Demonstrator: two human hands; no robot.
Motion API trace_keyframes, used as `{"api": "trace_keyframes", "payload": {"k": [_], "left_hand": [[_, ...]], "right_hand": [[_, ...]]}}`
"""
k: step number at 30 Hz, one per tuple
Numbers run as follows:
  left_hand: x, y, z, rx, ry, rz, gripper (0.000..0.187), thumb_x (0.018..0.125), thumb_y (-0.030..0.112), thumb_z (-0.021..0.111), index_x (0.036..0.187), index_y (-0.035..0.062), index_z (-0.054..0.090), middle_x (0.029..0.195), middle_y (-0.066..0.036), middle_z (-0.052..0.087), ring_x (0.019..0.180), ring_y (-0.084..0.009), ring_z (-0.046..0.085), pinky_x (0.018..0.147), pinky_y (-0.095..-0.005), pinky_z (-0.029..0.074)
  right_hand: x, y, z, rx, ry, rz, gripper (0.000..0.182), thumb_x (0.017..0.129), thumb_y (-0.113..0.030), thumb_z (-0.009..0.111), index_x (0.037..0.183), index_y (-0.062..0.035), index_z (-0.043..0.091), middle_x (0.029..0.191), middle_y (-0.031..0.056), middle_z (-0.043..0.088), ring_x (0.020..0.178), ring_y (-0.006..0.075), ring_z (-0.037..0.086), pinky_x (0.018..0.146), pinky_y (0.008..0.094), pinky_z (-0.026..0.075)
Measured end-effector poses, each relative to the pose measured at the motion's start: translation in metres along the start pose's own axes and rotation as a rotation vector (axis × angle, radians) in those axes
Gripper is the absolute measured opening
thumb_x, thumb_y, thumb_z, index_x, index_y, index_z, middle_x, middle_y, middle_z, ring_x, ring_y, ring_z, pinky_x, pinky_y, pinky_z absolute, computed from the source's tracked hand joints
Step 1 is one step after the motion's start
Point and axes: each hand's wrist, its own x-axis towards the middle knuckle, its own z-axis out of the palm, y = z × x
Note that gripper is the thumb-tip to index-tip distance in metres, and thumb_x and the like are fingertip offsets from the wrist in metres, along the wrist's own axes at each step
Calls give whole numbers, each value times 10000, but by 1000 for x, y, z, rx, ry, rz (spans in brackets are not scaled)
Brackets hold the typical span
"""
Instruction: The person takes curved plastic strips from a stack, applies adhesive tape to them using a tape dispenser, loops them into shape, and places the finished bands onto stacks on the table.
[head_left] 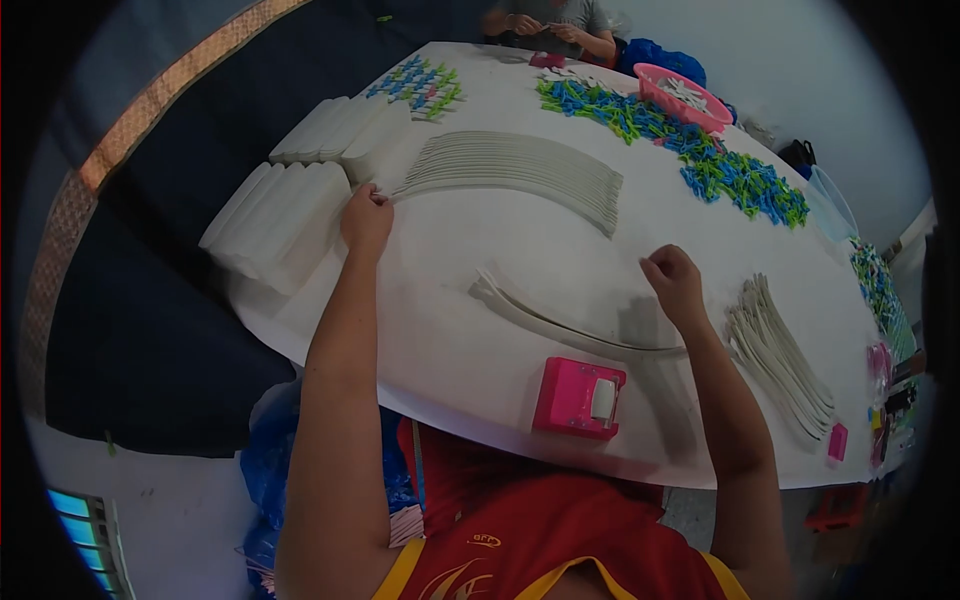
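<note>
My left hand (367, 216) is closed in a pinch at the left end of the nearest strip in a row of long white strips (515, 160). These strips lie side by side and curve across the table. My right hand (676, 282) is held over the table with its fingers curled; whatever is inside them, if anything, is hidden. Between my arms, a few loose white strips (560, 328) lie in a narrow bundle. In front of me stands a pink tape dispenser (581, 398) with a white roll.
Stacks of white packs (285, 215) line the table's left edge. Blue and green clips (745, 180) lie heaped at the far right, beside a pink basket (665, 72). More strips (775, 355) lie at right. Across the table, a person's hands (545, 28) hold something small.
</note>
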Motion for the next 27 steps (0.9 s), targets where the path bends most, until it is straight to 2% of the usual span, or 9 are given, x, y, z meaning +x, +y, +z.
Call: {"api": "trace_keyframes", "payload": {"k": [2, 4, 5, 8, 10, 15, 21, 23, 27], "left_hand": [[-1, 2, 0, 12, 14, 11, 336, 872, 221, 662, 1184, 109, 716, 1072, -104, 756, 1005, -311, 713, 856, -410, 558], [-1, 1, 0, 11, 20, 17, 331, 876, 219, 660, 1183, 108, 717, 1074, -105, 756, 1003, -313, 713, 853, -410, 560], [-1, 1, 0, 12, 22, 25, 326, 880, 216, 657, 1181, 107, 718, 1076, -106, 755, 1001, -315, 714, 849, -409, 561], [0, -2, 3, 36, 29, 53, 317, 884, 215, 655, 1174, 101, 720, 1070, -111, 755, 995, -320, 715, 844, -411, 564], [2, -4, 5, 35, 41, 56, 310, 882, 210, 660, 1164, 99, 722, 1068, -114, 755, 996, -322, 715, 842, -416, 565], [1, -12, 8, 0, 63, 86, 284, 877, 184, 661, 1132, 77, 724, 1051, -140, 751, 978, -334, 714, 824, -421, 562], [-21, -17, 4, -233, 149, 159, 229, 869, 108, 660, 1071, 8, 702, 930, -154, 738, 829, -291, 707, 773, -379, 547], [-39, -15, 2, -402, 89, 99, 211, 879, 100, 677, 1061, -5, 695, 877, -132, 723, 787, -240, 688, 764, -350, 544], [-104, 19, -28, -466, -82, 188, 204, 893, 104, 685, 1058, -14, 697, 855, -123, 716, 778, -212, 681, 763, -331, 544]], "right_hand": [[-27, -11, -20, -1, 8, -88, 162, 905, -89, 744, 867, 5, 618, 845, 43, 641, 741, 103, 587, 684, 274, 489], [-55, -25, -39, -158, 49, -303, 138, 884, -46, 736, 869, 1, 607, 834, 84, 619, 764, 182, 608, 721, 316, 498], [-68, -24, -45, -160, 52, -303, 138, 884, -46, 736, 869, 1, 607, 834, 84, 619, 764, 182, 608, 721, 316, 498], [-104, -18, -57, -301, 71, -378, 109, 863, -12, 721, 888, -4, 615, 891, 129, 616, 816, 282, 615, 746, 364, 498], [-122, -8, -56, -345, 96, -402, 144, 790, 12, 743, 857, -22, 620, 940, 128, 631, 881, 326, 611, 775, 424, 499], [-136, -7, -55, -440, 69, -512, 168, 751, -1, 751, 861, -51, 634, 968, 113, 640, 928, 320, 602, 816, 449, 478], [-133, 6, -53, -466, 110, -510, 140, 776, -37, 753, 869, -72, 655, 957, 82, 662, 932, 314, 612, 827, 436, 476], [-134, 10, -53, -462, 131, -505, 129, 784, -47, 754, 867, -76, 660, 951, 74, 667, 933, 312, 615, 827, 433, 476], [-131, 15, -54, -490, 146, -481, 115, 798, -65, 752, 867, -86, 663, 951, 62, 667, 941, 294, 616, 831, 430, 471]]}}
